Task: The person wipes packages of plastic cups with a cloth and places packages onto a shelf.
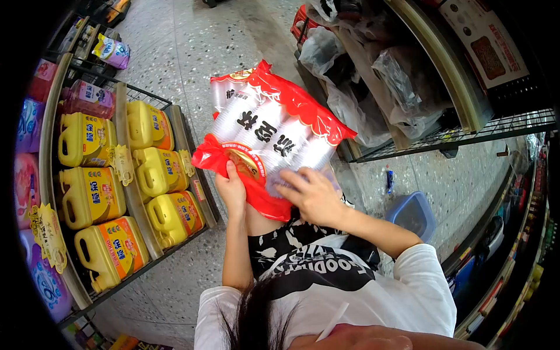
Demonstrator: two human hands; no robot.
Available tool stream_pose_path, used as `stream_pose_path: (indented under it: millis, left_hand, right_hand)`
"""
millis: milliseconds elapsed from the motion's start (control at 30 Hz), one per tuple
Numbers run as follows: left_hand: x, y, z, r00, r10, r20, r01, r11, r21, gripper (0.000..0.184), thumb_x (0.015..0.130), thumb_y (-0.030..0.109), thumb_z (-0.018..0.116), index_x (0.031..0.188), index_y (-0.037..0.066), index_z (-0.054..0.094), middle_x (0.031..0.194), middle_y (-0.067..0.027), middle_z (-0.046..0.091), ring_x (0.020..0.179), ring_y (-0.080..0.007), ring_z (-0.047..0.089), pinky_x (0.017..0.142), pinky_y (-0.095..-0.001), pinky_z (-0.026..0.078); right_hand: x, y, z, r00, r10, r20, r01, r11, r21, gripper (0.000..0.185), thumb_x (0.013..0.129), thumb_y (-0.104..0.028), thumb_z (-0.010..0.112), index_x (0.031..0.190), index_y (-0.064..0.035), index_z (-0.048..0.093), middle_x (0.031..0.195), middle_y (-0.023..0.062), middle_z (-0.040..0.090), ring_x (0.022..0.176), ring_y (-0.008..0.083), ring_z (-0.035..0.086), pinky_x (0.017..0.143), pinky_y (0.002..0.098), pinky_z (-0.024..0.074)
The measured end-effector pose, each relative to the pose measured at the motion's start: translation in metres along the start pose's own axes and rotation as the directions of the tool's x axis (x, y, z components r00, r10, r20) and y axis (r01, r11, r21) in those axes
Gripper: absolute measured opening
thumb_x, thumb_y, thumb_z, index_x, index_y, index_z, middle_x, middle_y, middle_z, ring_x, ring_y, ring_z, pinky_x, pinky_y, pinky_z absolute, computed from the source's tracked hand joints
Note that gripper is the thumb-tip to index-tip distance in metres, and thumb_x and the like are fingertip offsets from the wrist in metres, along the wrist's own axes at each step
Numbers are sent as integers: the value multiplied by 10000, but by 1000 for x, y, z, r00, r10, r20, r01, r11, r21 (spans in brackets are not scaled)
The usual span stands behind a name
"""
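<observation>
A large red and clear plastic package (274, 125) of stacked cups, with black lettering, lies tilted in front of my body. My left hand (231, 188) grips its lower left corner, the thumb on top of the red film and the fingers hidden beneath. My right hand (315, 195) rests on the lower right part of the package, fingers spread and slightly bent over the clear film. The package's underside is hidden.
Yellow jugs (88, 140) fill a wire shelf (122, 116) on the left. At the upper right, a rack (449, 70) holds plastic-bagged goods (402, 87). A blue plastic tub (413, 214) and a small blue wrapper (389, 182) lie on the speckled floor (181, 44).
</observation>
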State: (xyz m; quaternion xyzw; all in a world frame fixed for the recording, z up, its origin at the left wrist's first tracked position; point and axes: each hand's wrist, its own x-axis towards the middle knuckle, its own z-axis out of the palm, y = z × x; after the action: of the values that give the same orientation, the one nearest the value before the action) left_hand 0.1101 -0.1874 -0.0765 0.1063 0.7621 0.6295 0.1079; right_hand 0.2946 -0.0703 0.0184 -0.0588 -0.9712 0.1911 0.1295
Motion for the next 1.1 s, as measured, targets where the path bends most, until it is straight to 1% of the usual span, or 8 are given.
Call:
stream_pose_path:
  millis: [267, 367, 467, 567, 700, 867, 967, 1100]
  left_hand:
    - [-2, 9, -2, 999, -46, 24, 46, 999, -4, 261, 1000, 122, 505, 1173, -57, 582, 1117, -101, 665, 990, -165, 624, 886, -307, 475]
    - [-3, 11, -2, 999, -28, 34, 28, 999, 29, 265, 1000, 129, 508, 1173, -57, 582, 1114, -100, 666, 987, -165, 624, 885, -307, 475]
    - [-4, 10, 1, 997, 61, -38, -60, 998, 15, 267, 993, 174, 524, 1063, -64, 622, 976, -125, 699, 863, -174, 641, 789, -326, 487]
    - [0, -1, -4, 998, 58, -4, -58, 998, 7, 265, 993, 171, 526, 1091, -60, 612, 994, -115, 692, 885, -170, 636, 802, -323, 485]
    - [2, 0, -6, 993, -114, 42, 120, 978, -172, 278, 998, 183, 535, 1161, -34, 595, 1104, -72, 661, 957, -151, 623, 854, -301, 483]
    - [2, 18, -5, 961, -257, 101, 274, 833, -482, 342, 985, 252, 575, 1189, -23, 582, 1163, -63, 627, 1003, -131, 592, 881, -294, 466]
    - [-1, 31, -6, 943, -231, 238, 311, 865, -394, 398, 970, 308, 599, 1211, -9, 576, 1187, -55, 609, 1040, -128, 573, 894, -276, 455]
    - [-1, 60, 4, 938, -181, 295, 278, 903, -328, 374, 910, 219, 694, 1182, -14, 586, 1143, -62, 625, 979, -126, 599, 864, -283, 473]
  right_hand:
    - [8, 80, -23, 912, 325, -251, -363, 924, -120, 467, 700, 16, 576, 1141, -105, 669, 1250, 94, 557, 1044, 337, 523, 878, 413, 492]
    - [7, 99, -19, 881, 343, -327, -395, 913, -106, 432, 735, 0, 584, 1144, -105, 669, 1239, 100, 562, 1053, 343, 523, 874, 425, 498]
    - [9, 101, -16, 827, 433, -358, -496, 863, -101, 418, 751, -10, 575, 1148, -102, 668, 1243, 101, 561, 1043, 345, 523, 882, 424, 490]
    - [8, 100, -11, 826, 421, -374, -492, 863, -115, 405, 767, -20, 566, 1151, -99, 666, 1244, 105, 560, 1030, 341, 523, 879, 423, 487]
    - [6, 80, -12, 883, 337, -327, -388, 916, -104, 431, 730, -22, 582, 1145, -94, 668, 1240, 111, 558, 1008, 339, 521, 860, 419, 490]
    - [4, 45, -6, 945, 191, -264, -229, 966, -120, 462, 668, -43, 604, 1124, -76, 670, 1220, 99, 559, 980, 323, 518, 842, 406, 490]
    - [2, 29, -7, 981, 94, -168, -108, 991, -76, 460, 669, -63, 615, 1126, -74, 667, 1220, 92, 557, 977, 312, 524, 843, 391, 493]
    - [0, -5, 10, 995, -96, -40, 99, 990, 96, 496, 638, -35, 641, 1133, -61, 661, 1249, 89, 548, 983, 305, 534, 860, 382, 493]
